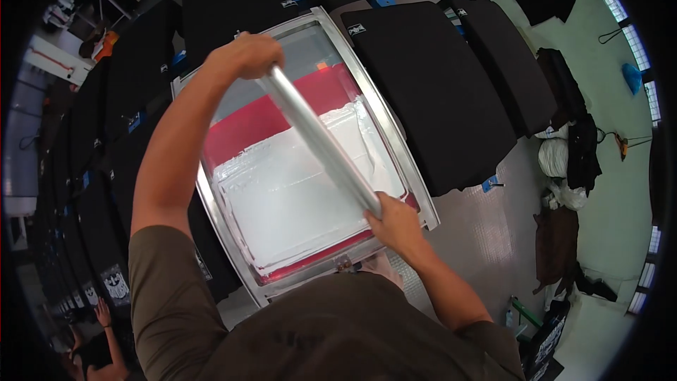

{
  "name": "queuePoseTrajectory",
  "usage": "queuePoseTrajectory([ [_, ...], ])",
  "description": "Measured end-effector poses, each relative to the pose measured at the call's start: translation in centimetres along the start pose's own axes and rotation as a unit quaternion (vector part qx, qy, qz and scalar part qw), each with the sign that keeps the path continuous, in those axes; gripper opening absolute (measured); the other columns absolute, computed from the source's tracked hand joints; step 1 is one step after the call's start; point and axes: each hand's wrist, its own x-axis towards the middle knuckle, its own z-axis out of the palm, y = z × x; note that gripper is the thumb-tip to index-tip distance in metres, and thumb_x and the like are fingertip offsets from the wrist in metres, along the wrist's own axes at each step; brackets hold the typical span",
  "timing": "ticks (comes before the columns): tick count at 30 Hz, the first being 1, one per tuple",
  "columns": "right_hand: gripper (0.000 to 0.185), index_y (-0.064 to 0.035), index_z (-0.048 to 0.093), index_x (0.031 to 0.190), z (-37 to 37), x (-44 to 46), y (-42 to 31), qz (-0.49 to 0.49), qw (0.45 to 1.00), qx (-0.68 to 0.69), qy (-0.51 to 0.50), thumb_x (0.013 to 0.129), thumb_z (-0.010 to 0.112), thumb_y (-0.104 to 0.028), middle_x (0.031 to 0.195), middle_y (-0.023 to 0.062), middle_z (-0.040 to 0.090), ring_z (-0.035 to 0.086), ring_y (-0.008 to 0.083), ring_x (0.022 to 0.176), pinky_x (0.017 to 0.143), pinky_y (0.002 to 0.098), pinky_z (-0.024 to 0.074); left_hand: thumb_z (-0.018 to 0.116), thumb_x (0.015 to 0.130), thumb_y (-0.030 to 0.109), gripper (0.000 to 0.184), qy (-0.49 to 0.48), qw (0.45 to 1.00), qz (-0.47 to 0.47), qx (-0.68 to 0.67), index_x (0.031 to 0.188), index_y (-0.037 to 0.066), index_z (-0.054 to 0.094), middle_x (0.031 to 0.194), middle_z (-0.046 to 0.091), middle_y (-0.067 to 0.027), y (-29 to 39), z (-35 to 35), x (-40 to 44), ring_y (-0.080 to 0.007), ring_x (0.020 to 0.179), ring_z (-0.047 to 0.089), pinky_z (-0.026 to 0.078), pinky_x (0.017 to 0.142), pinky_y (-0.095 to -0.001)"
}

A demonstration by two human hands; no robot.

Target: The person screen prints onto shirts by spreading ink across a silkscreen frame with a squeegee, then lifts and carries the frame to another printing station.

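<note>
A metal-framed printing screen (374,95) lies tilted across the middle of the view, its mesh red and grey with white ink (282,204) spread over the lower part. A long silvery bar (317,141) crosses diagonally above the mesh. At its upper end, over the frame's far left part, my left hand (252,55) is closed around it. My right hand (393,220) grips the lower end near the frame's near right corner. The bar's underside and its contact with the mesh are hidden.
Black garments (437,92) lie flat on boards on both sides and beyond the frame. A person (106,339) with raised hands is at the lower left. White bundles (553,159) and dark cloths (557,247) lie along the right. A green metal stand (525,312) is lower right.
</note>
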Motion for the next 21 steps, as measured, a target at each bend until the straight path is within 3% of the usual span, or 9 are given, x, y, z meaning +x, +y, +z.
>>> queuePoseTrajectory([
  [3, 0.035, -0.0028, 0.059, 0.108, 0.4, 0.9, -1.7, -0.029, 0.998, 0.036, -0.045, 0.083, 0.069, -0.025, 0.086, 0.0196, 0.066, 0.064, 0.0399, 0.081, 0.073, 0.0473, 0.0511, 0.065, 0.077, -0.001, 0.019, 0.003, 0.998, -0.064, 0.012, 0.087, 0.011, 0.074, 0.082, 0.070, -0.0085, -1.6, -1.9, -7.0, -0.0232, 0.085, 0.067, 0.054, 0.077, -0.0387],
  [5, 0.034, -0.0045, 0.060, 0.110, 0.3, 2.2, -2.2, -0.114, 0.990, 0.057, -0.051, 0.084, 0.068, -0.025, 0.089, 0.0179, 0.066, 0.064, 0.0390, 0.086, 0.077, 0.0465, 0.0501, 0.061, 0.073, -0.006, 0.020, -0.016, 0.988, -0.146, -0.041, 0.078, 0.009, 0.073, 0.077, 0.069, -0.0103, -1.8, -3.5, -13.0, -0.0250, 0.081, 0.068, 0.053, 0.078, -0.0380],
  [6, 0.031, -0.0075, 0.062, 0.110, 0.5, 3.2, -2.0, -0.142, 0.988, 0.062, -0.024, 0.084, 0.069, -0.023, 0.091, 0.0160, 0.065, 0.062, 0.0366, 0.089, 0.078, 0.0458, 0.0493, 0.064, 0.075, -0.004, 0.023, -0.011, 0.983, -0.183, -0.025, 0.089, 0.010, 0.075, 0.090, 0.070, -0.0117, -1.4, -4.0, -16.5, -0.0242, 0.095, 0.066, 0.054, 0.082, -0.0383],
  [7, 0.030, -0.0085, 0.063, 0.110, 0.1, 4.2, -2.1, -0.164, 0.984, 0.062, -0.011, 0.083, 0.069, -0.021, 0.090, 0.0153, 0.065, 0.062, 0.0355, 0.088, 0.078, 0.0451, 0.0492, 0.061, 0.070, -0.009, 0.027, 0.025, 0.972, -0.220, -0.084, 0.088, 0.007, 0.074, 0.088, 0.070, -0.0128, 0.2, -5.0, -20.2, -0.0282, 0.094, 0.065, 0.052, 0.085, -0.0396],
  [8, 0.029, -0.0094, 0.064, 0.110, -0.4, 5.4, -2.3, -0.187, 0.980, 0.062, 0.003, 0.082, 0.070, -0.018, 0.090, 0.0146, 0.065, 0.061, 0.0344, 0.088, 0.078, 0.0444, 0.0490, 0.060, 0.064, -0.012, 0.030, 0.123, 0.967, -0.213, -0.072, 0.086, 0.004, 0.072, 0.086, 0.068, -0.0144, 1.3, -4.1, -24.1, -0.0338, 0.092, 0.063, 0.050, 0.085, -0.0416],
  [11, 0.033, -0.0110, 0.067, 0.106, 0.3, 9.9, -2.2, -0.324, 0.938, 0.079, 0.090, 0.074, 0.070, -0.001, 0.092, 0.0116, 0.066, 0.061, 0.0326, 0.087, 0.078, 0.0418, 0.0494, 0.055, 0.063, -0.012, 0.030, 0.257, 0.927, -0.267, -0.060, 0.086, 0.002, 0.068, 0.084, 0.064, -0.0138, 8.9, -3.4, -31.2, -0.0336, 0.089, 0.060, 0.047, 0.080, -0.0421],
  [14, 0.044, -0.0083, 0.066, 0.105, 2.2, 13.4, -1.9, -0.403, 0.900, 0.091, 0.141, 0.065, 0.066, 0.010, 0.100, 0.0104, 0.067, 0.060, 0.0321, 0.097, 0.084, 0.0407, 0.0482, 0.054, 0.060, -0.012, 0.038, 0.307, 0.895, -0.325, -0.014, 0.092, 0.002, 0.066, 0.089, 0.062, -0.0110, 15.4, -0.7, -32.7, -0.0321, 0.089, 0.057, 0.046, 0.081, -0.0428],
  [17, 0.041, -0.0099, 0.067, 0.102, 5.0, 15.2, 0.6, -0.414, 0.884, 0.082, 0.201, 0.066, 0.065, 0.009, 0.099, 0.0079, 0.067, 0.061, 0.0309, 0.095, 0.082, 0.0415, 0.0478, 0.056, 0.061, -0.013, 0.037, 0.351, 0.862, -0.358, -0.067, 0.093, 0.001, 0.067, 0.092, 0.061, -0.0099, 18.5, 4.6, -31.3, -0.0316, 0.092, 0.056, 0.043, 0.083, -0.0433],
  [21, 0.041, -0.0146, 0.067, 0.098, 5.3, 14.1, 4.6, -0.372, 0.874, -0.006, 0.313, 0.064, 0.062, 0.008, 0.100, 0.0016, 0.066, 0.059, 0.0239, 0.101, 0.084, 0.0382, 0.0416, 0.057, 0.064, -0.008, 0.039, 0.412, 0.856, -0.304, -0.072, 0.099, 0.004, 0.065, 0.096, 0.060, -0.0071, 19.5, 13.5, -28.5, -0.0278, 0.097, 0.055, 0.041, 0.093, -0.0480],
])
